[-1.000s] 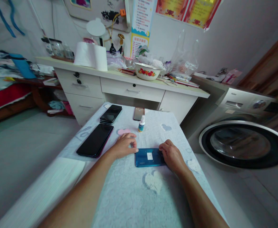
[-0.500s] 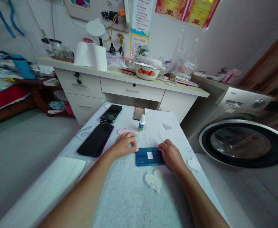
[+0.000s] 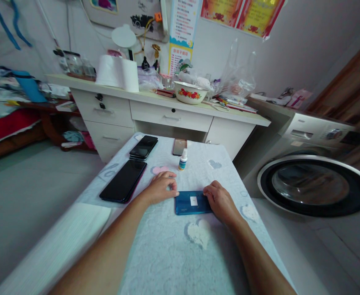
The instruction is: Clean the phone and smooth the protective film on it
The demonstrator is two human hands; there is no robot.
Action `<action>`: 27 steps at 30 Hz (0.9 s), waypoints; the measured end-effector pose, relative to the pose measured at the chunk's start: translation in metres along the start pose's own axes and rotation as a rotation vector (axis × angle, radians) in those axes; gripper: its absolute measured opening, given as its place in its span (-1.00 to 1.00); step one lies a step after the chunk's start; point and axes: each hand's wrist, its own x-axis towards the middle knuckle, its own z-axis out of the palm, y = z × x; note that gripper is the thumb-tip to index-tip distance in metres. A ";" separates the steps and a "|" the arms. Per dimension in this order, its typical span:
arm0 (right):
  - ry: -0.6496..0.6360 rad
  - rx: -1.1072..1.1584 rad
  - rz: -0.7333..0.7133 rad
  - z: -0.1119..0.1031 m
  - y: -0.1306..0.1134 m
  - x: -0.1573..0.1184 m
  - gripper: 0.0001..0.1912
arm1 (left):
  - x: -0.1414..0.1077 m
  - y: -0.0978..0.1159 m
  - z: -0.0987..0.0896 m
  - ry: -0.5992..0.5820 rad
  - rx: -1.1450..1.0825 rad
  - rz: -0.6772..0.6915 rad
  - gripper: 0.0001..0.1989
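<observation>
A blue phone [image 3: 184,206] lies back side up on the cloth-covered table, with a small white sticker near its middle. My left hand [image 3: 161,189] is at its upper left corner, thumb and forefinger closed together on the edge. Over the right end is my right hand [image 3: 221,200], its fingers bunched against the upper edge and hiding that end. Beyond the phone stands a small white spray bottle [image 3: 183,160] with a blue and yellow label.
Left of my hands lies a large black phone [image 3: 123,180]; behind it is a stack of dark phones [image 3: 144,146]. Another phone [image 3: 179,146] lies at the table's far end. White paper [image 3: 60,246] is at the near left. A washing machine [image 3: 290,135] stands right, a desk [image 3: 170,116] behind.
My right hand has slid slightly left along the blue phone's upper edge. My left hand and the phone stay nearly in place.
</observation>
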 end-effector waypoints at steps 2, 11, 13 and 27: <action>0.002 0.000 -0.003 0.000 0.000 0.000 -0.78 | 0.000 -0.001 0.001 0.005 -0.001 0.005 -0.85; -0.016 -0.092 0.061 -0.004 0.007 0.000 -0.78 | 0.000 -0.002 0.002 0.008 -0.010 0.013 -0.86; -0.020 -0.125 0.097 -0.006 0.010 0.000 -0.77 | 0.000 -0.001 0.002 0.007 -0.008 0.005 -0.86; 0.002 -0.128 0.132 -0.007 0.015 0.001 -0.77 | 0.000 0.001 0.000 -0.003 -0.015 -0.017 -0.86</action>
